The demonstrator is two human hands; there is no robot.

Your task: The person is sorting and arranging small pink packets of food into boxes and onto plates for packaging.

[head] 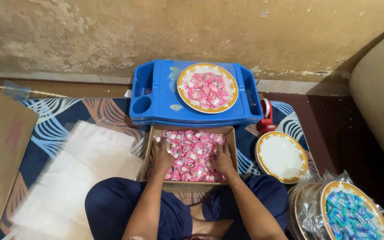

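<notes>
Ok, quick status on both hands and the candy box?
Left hand and right hand both down in the pink candies. Cardboard box full. Nothing blocking; blue tray sits beyond.

Both hands in box of pink sweets

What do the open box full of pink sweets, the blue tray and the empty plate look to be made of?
The box looks like plain brown cardboard: matte, with folded flaps. The blue tray seems moulded plastic: glossy, with a cup recess. The empty plate is white with a gold rim and smooth; ceramic or melamine, hard to tell.
</notes>
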